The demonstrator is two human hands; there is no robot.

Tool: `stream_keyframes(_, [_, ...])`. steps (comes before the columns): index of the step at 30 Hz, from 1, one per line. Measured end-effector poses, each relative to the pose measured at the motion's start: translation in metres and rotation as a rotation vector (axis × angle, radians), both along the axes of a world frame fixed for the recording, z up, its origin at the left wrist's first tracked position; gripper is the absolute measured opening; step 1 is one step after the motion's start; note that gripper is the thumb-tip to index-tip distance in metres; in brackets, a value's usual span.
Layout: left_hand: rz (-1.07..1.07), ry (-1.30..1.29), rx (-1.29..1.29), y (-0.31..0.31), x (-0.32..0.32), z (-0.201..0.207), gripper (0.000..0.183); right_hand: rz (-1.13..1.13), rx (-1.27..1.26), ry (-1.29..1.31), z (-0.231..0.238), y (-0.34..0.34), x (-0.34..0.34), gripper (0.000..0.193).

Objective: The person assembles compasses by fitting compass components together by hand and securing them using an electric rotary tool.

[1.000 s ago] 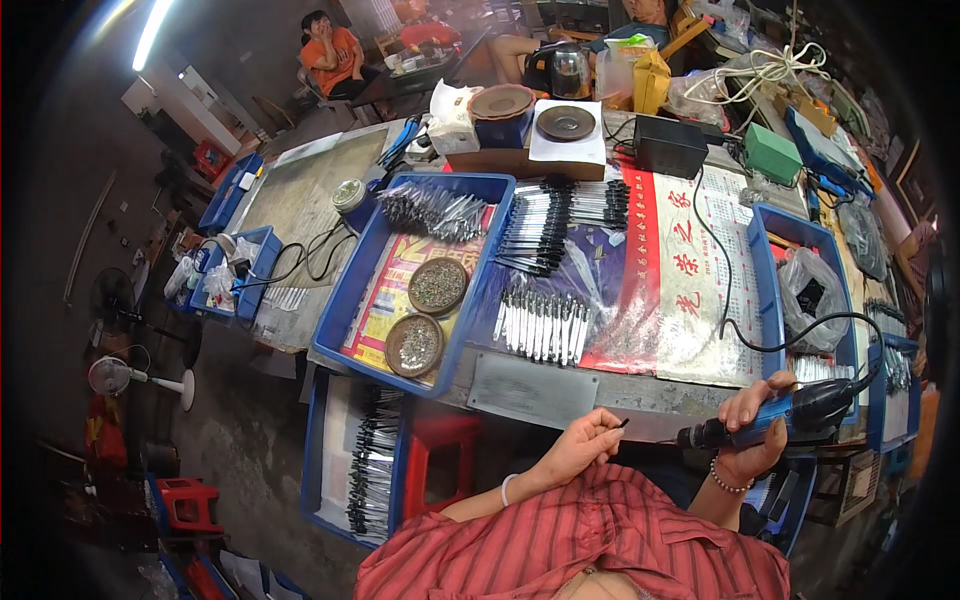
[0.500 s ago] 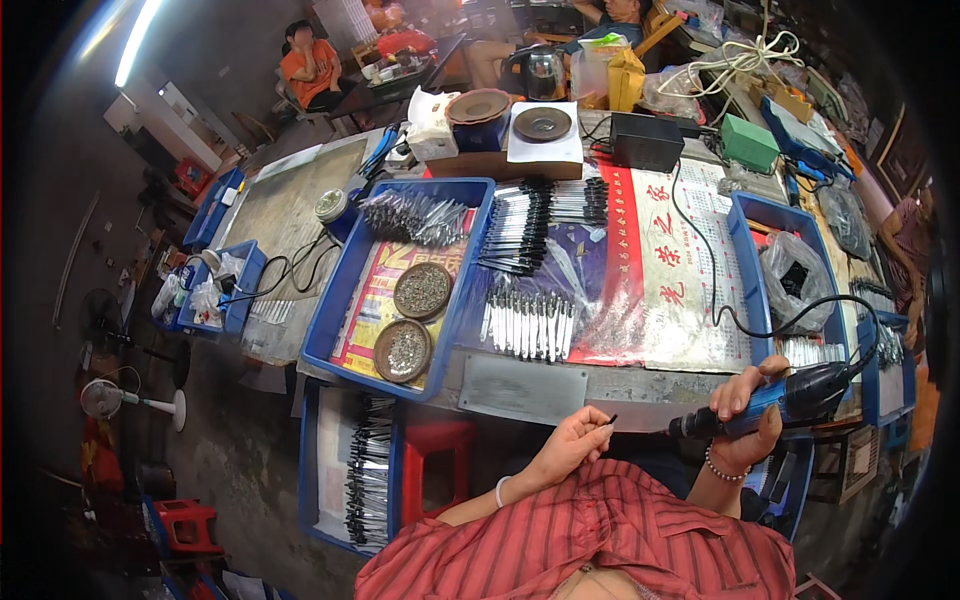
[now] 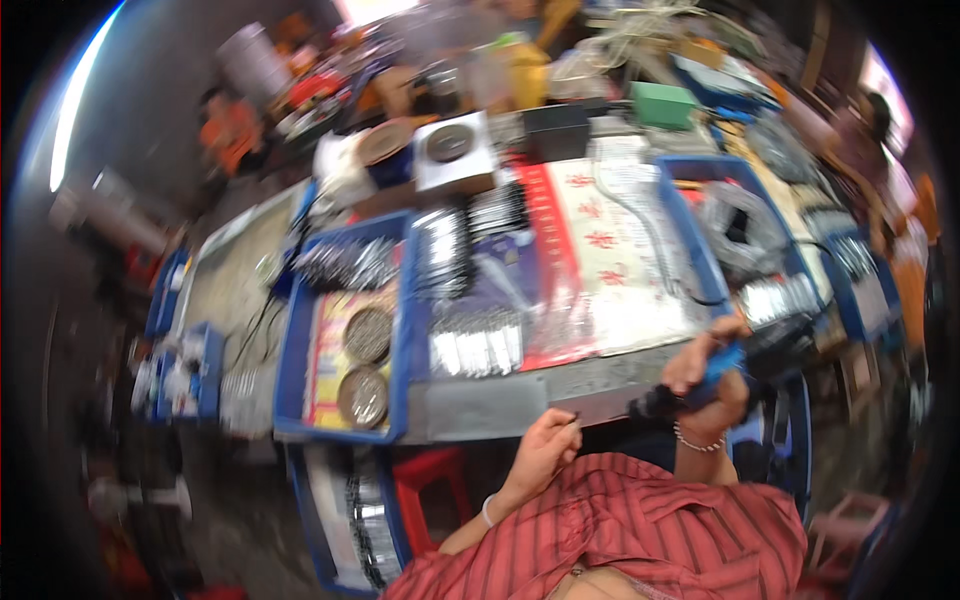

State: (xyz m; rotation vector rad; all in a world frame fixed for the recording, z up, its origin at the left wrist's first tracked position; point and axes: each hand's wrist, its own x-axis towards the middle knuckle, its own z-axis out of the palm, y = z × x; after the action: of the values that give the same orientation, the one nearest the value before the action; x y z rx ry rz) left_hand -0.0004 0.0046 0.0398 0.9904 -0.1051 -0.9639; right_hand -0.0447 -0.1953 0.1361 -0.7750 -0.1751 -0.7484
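Note:
My right hand (image 3: 706, 378) is wrapped round a blue and black electric screwdriver (image 3: 722, 364). Its dark nose (image 3: 652, 403) points left, toward my left hand (image 3: 546, 452). The fingers of my left hand are pinched together on a small dark piece (image 3: 575, 418), too small and blurred to name. A short gap separates that piece from the screwdriver's nose. Both hands are just in front of the table's near edge, above my lap. A grey metal plate (image 3: 485, 408) lies on the edge beyond my left hand.
A blue tray (image 3: 403, 330) holds two round dishes of small parts and bagged pieces. Rows of pens (image 3: 478, 345) lie beside it. Another blue bin (image 3: 680, 215) with a plastic bag stands at right. A red stool (image 3: 432, 470) sits below the table. People are in the background.
My view has turned and tilted, so the table appears shifted left, and the picture is blurred. Both hands keep their grips, with the screwdriver's nose still close to the left hand.

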Motion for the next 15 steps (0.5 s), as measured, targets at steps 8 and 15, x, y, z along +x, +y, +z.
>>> stream_keyframes(8, [0.092, 0.023, -0.035, -0.005, 0.003, 0.0, 0.005, -0.073, -0.059, -0.038, 0.008, -0.003, 0.004, 0.045])
stream_keyframes(15, [0.083, 0.035, -0.017, -0.011, 0.003, -0.003, 0.006, -0.212, -0.022, -0.055, 0.008, -0.016, 0.001, 0.046])
